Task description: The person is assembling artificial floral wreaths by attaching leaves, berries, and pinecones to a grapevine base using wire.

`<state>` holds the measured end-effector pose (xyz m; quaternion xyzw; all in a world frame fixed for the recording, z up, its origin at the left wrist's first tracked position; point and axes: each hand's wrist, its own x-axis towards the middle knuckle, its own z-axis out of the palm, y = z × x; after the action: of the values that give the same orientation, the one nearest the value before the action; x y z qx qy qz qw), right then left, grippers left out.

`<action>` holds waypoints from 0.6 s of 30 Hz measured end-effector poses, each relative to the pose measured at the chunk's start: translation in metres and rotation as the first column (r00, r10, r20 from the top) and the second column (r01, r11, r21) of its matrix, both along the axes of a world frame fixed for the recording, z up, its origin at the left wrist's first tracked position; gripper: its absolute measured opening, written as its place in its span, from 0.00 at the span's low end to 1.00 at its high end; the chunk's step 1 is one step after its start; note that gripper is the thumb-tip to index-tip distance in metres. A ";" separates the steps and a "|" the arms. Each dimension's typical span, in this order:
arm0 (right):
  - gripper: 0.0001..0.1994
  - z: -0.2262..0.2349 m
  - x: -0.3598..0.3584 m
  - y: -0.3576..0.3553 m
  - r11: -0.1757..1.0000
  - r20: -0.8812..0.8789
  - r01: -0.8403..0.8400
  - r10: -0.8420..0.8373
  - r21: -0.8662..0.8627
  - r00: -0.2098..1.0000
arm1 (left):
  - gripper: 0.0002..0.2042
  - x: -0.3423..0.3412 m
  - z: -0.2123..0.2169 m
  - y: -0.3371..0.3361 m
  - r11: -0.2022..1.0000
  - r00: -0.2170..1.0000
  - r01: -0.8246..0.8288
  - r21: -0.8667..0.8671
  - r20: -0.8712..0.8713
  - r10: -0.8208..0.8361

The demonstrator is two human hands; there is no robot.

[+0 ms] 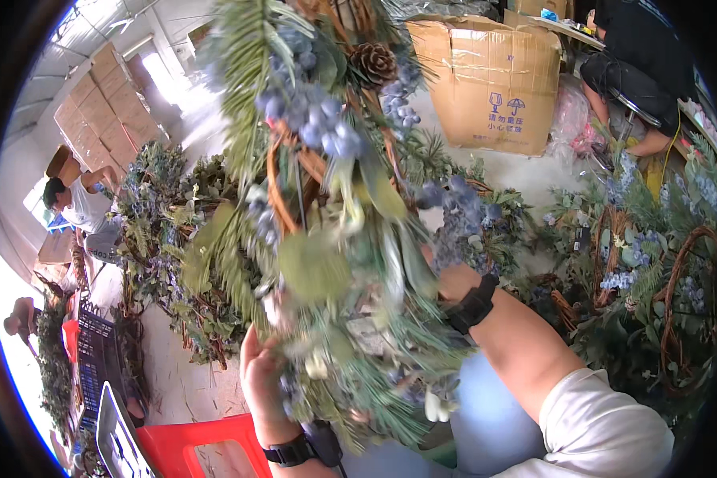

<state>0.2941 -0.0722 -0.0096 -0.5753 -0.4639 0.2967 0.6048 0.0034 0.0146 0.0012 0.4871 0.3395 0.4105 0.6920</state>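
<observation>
wreath (pixel 327 239) gripped by left hand (pixel 261 382); right hand (pixel 446 275) buried in foliage.

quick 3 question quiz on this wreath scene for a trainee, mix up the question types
1. True or false: both hands are on the wreath.
2. What sits near the wreath's top? A) pine cone B) red ribbon C) bell
3. Fill in: the big cardboard box stands on the ____.

Key
1. True: the left hand grips its lower edge, and the right hand reaches in behind the foliage, fingers hidden.
2. A, the pine cone, beside blue berries.
3. floor.
</observation>
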 end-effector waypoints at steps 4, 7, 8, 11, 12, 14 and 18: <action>0.16 0.063 -0.005 -0.029 0.986 -0.108 0.165 -0.160 0.037 0.981 | 0.22 -0.002 0.013 -0.007 0.938 0.920 -0.345 -0.024 0.189 0.343; 0.15 0.040 0.010 0.002 0.975 -0.413 0.220 -0.190 0.024 0.891 | 0.16 -0.022 0.011 -0.011 0.898 0.917 -0.384 0.216 0.204 0.343; 0.16 0.040 0.012 0.003 0.956 -0.419 0.283 -0.227 0.076 0.879 | 0.15 -0.019 0.014 -0.013 0.852 0.925 -0.378 0.361 0.180 0.335; 0.17 0.039 0.028 -0.004 0.935 -0.407 0.342 -0.280 0.087 0.869 | 0.11 0.014 0.018 -0.040 0.825 0.956 -0.249 0.507 -0.011 0.295; 0.16 0.034 0.028 -0.001 0.948 -0.402 0.315 -0.270 0.047 0.875 | 0.10 0.020 0.019 -0.046 0.799 0.947 -0.132 0.587 -0.162 0.276; 0.14 0.035 0.019 0.003 0.939 -0.417 0.337 -0.279 0.070 0.865 | 0.09 0.034 0.027 -0.054 0.545 0.891 0.241 0.803 -0.406 0.203; 0.10 0.033 0.023 0.000 0.916 -0.320 0.370 -0.308 0.155 0.896 | 0.13 0.067 0.028 -0.068 0.243 0.825 0.532 0.811 -0.562 0.069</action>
<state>0.3168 -0.0721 0.0238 -0.5303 -0.2913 0.2158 0.7663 0.0706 -0.0535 0.0294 0.9320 0.1085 0.2785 0.2048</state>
